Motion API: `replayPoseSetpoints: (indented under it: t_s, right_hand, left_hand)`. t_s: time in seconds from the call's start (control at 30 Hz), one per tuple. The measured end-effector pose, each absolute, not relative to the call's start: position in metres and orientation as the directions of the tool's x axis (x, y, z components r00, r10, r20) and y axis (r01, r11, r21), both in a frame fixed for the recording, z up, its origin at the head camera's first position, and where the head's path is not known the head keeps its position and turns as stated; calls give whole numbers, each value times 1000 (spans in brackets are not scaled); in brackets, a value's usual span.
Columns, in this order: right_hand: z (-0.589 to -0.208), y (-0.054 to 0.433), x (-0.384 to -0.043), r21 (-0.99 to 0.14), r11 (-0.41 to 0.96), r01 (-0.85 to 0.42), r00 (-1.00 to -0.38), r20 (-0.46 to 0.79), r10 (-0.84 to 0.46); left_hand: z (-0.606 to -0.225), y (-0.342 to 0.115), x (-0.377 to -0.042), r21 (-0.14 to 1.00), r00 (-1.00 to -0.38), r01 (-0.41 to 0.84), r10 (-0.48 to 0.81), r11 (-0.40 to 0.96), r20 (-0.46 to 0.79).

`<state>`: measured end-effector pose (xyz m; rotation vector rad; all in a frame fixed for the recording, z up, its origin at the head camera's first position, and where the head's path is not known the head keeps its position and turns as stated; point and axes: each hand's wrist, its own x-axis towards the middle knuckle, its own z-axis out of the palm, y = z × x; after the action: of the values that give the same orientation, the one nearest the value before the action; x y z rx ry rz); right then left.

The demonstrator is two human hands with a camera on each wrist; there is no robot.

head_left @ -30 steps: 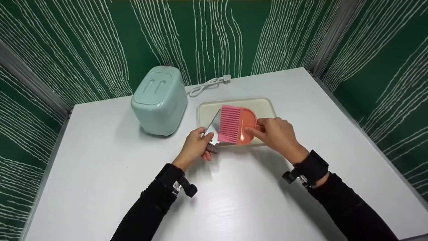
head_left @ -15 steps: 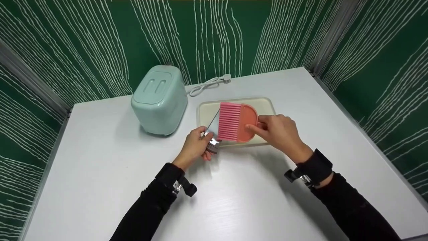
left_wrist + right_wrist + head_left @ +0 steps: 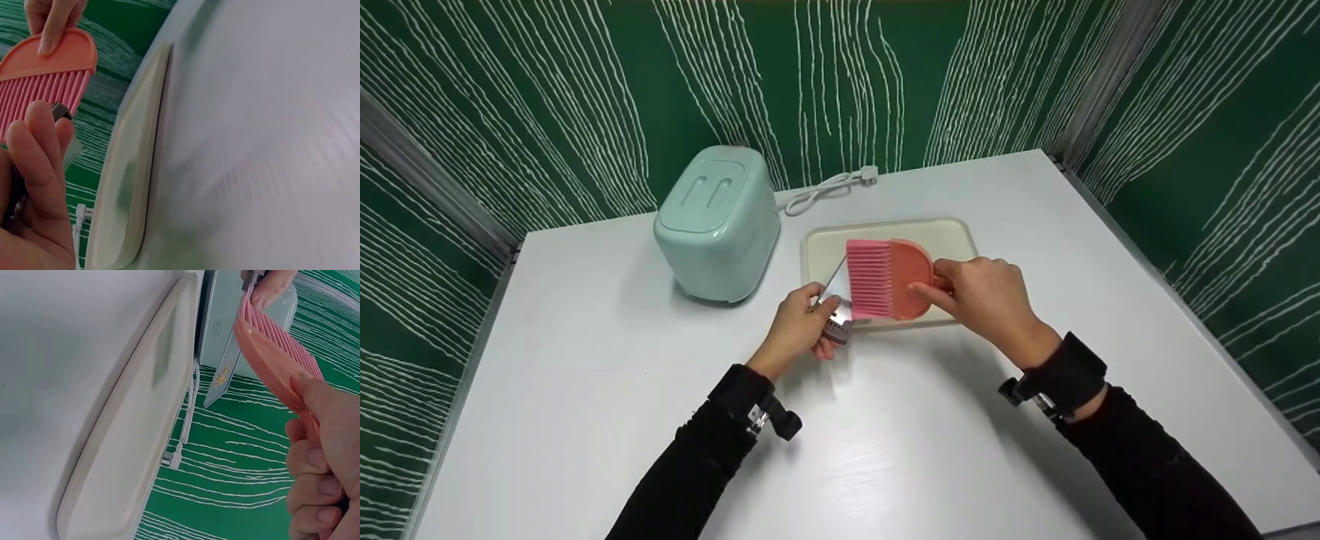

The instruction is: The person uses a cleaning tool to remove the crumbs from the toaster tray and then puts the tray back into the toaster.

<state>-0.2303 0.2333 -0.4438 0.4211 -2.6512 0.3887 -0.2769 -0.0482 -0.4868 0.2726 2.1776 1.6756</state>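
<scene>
My left hand (image 3: 799, 322) grips a thin metal crumb tray (image 3: 838, 291) by its grey end, thumb on top, and holds it tilted above a cream tray (image 3: 950, 244). Yellowish crumbs (image 3: 221, 377) lie on its metal face in the right wrist view. My right hand (image 3: 986, 296) holds a brush (image 3: 911, 281) with an orange body and pink bristles, thumb flat on the body. The bristles overlap the crumb tray and hide part of it; the right wrist view puts their tips close to the left fingers. Whether they touch the metal I cannot tell.
A mint-green toaster (image 3: 716, 225) stands at the back left of the white table (image 3: 585, 420). Its white cord and plug (image 3: 868, 175) lie behind the cream tray. Green walls with white streaks enclose the table's back and sides.
The brush rose slightly away from me, then came back down and a little left over the crumb tray. The left hand and the metal piece have stayed almost still.
</scene>
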Motion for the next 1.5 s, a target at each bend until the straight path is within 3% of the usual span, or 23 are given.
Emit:
replayPoseSetpoints:
  t_s: [0.3,0.47,0.83,1.2,1.5]
  right_hand:
    - [-438,234,-226,-223,902,-368,-859,453,-238]
    - [-438,230,-225,-173,904,-390,-849,447,-281]
    - [-443,235,-229,-110,910,-401,-788,548,-281]
    - [-439,231,-226,-47,868,-495,-719,583,-378]
    - [-446,235,-231,13,875,-484,-684,618,-387]
  left_hand:
    - [-488,-49,-278,960,-913,-60,374,274,-163]
    - [-489,-48,-278,958,-913,-51,374,283,-159]
    - [-490,-49,-277,960,-914,-54,374,274,-158]
    - [-489,-47,-277,962,-912,-52,379,267,-155]
    - [-490,-47,-277,964,-908,-53,389,262,-155]
